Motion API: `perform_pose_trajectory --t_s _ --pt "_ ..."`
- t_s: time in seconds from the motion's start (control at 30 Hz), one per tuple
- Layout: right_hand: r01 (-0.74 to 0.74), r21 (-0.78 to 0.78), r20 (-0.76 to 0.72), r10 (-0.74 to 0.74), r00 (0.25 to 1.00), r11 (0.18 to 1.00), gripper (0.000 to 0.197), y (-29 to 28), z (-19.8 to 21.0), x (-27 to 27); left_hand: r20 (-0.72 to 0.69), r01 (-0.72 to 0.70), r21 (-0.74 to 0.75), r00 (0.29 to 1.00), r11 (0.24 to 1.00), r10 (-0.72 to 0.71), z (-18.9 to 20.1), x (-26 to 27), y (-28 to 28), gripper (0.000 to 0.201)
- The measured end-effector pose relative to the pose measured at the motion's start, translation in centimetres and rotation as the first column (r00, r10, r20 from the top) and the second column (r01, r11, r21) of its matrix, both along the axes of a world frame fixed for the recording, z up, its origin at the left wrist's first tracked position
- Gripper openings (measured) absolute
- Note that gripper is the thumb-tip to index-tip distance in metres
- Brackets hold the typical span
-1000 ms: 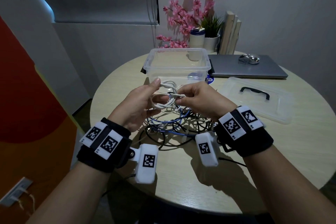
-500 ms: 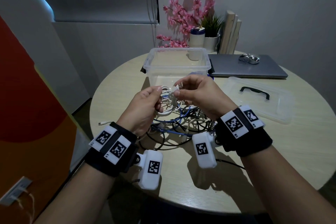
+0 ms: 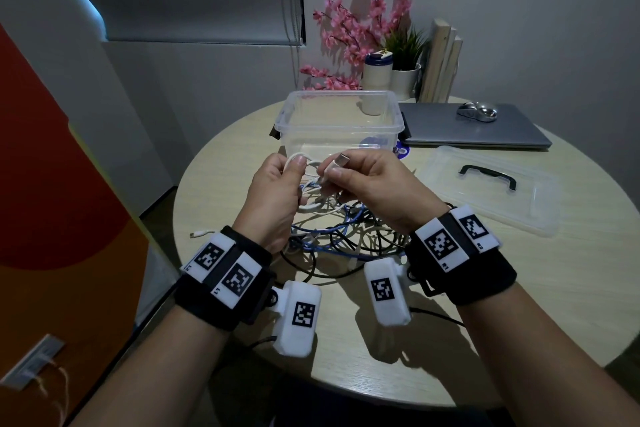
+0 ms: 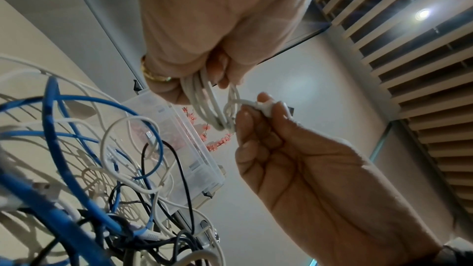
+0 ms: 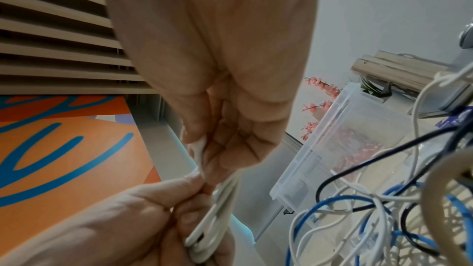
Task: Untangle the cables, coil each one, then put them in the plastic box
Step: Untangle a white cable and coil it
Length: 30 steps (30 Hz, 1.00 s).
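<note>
My left hand (image 3: 292, 168) grips a small coil of white cable (image 4: 204, 100) lifted above the table. Close beside it, my right hand (image 3: 334, 173) pinches that cable's free end at the white USB plug (image 3: 337, 163), which points up and away from me. The end loops round the coil (image 5: 215, 217) between both hands. Below them on the round table (image 3: 519, 288) lies the tangle of blue, black and white cables (image 3: 339, 236). The clear plastic box (image 3: 339, 97) stands open just beyond my hands.
The box's clear lid (image 3: 485, 191) with a black handle lies to the right. Behind it are a closed laptop (image 3: 467, 135) with a mouse (image 3: 478, 111) on top, a cup and potted plants. A loose white plug (image 3: 201, 234) lies near the table's left edge.
Both hands have risen a little from the tangle. My right hand has brought the plug end round the white coil, and the plug now sticks up between the hands.
</note>
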State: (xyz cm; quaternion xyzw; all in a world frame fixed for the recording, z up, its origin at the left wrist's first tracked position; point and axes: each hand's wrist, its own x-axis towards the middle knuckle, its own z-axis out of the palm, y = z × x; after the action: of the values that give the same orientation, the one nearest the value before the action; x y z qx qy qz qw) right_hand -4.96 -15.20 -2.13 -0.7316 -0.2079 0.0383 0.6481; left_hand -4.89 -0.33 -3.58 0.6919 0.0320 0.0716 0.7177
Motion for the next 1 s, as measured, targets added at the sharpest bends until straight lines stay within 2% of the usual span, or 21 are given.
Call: perform_pose_trajectory --t_s 0.23,0.43,0.57,0.73,0.87,1.0 --pt "-0.179 -0.089 0.021 0.181 0.983 0.980 0.016 0.1 0.1 -0.7 -0.005 0.004 -0.110 1.000 0.994 -0.005 0.2 0.2 -0.6 0.020" --pt "-0.240 0.098 -0.042 0.245 0.969 0.966 0.012 -0.6 0.1 -0.7 -0.058 0.003 -0.180 0.998 0.984 -0.013 -0.1 0.3 0.1 0.021" --pt "-0.101 0.251 -0.120 0.134 0.984 0.963 0.013 -1.6 0.6 -0.1 -0.055 -0.004 -0.183 0.998 0.983 -0.006 -0.2 0.3 0.3 0.023" --pt "0.145 0.445 -0.247 -0.034 0.968 0.884 0.016 -1.2 1.2 0.3 0.043 0.074 -0.062 0.997 0.995 -0.071 -0.7 -0.1 -0.4 0.023" --pt "0.318 0.447 -0.288 -0.202 0.936 0.836 0.010 -0.8 1.1 0.7 0.170 0.150 0.102 0.971 0.983 -0.166 -0.7 -0.9 -0.9 0.023" --pt "0.431 0.395 -0.255 -0.353 0.900 0.811 0.006 -0.5 1.2 1.1 0.240 0.175 0.252 0.941 0.952 -0.237 -0.4 -1.5 -1.0 0.021"
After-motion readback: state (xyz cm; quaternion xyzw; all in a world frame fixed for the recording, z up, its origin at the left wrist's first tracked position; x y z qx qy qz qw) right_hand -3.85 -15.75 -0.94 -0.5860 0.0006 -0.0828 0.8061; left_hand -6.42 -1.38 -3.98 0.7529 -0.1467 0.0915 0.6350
